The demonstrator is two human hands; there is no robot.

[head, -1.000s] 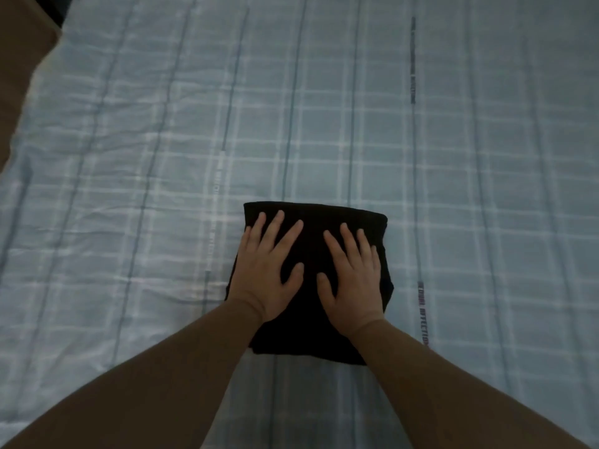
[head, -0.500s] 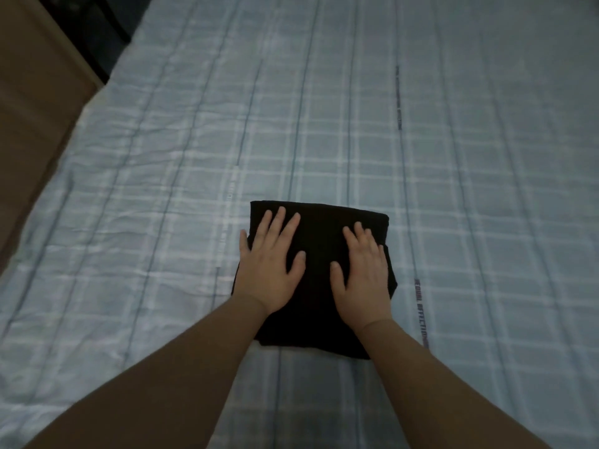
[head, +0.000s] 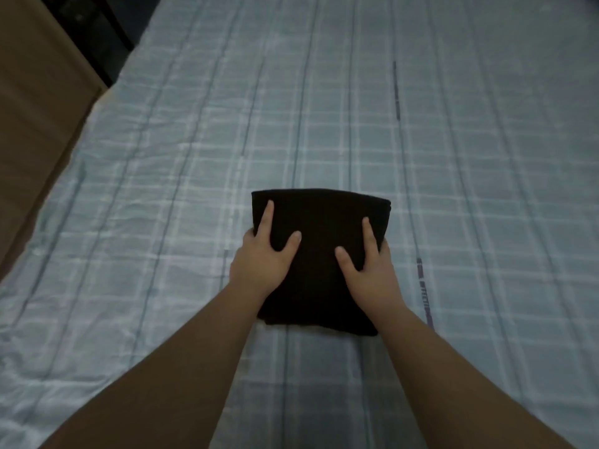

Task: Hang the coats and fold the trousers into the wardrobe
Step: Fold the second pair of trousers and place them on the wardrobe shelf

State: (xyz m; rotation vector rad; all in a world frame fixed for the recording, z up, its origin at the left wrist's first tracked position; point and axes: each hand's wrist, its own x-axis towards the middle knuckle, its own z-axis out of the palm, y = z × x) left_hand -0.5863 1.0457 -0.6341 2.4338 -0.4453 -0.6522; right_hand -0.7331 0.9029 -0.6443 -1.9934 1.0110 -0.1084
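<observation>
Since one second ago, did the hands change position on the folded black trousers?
Yes. Left hand and right hand slid outward to the side edges of the trousers.

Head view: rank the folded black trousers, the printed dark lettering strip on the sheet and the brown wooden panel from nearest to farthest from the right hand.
1. Folded black trousers, in the right hand's grip.
2. Printed dark lettering strip, on the sheet just right of that hand.
3. Brown wooden panel, far left, beyond the bed's edge.
</observation>
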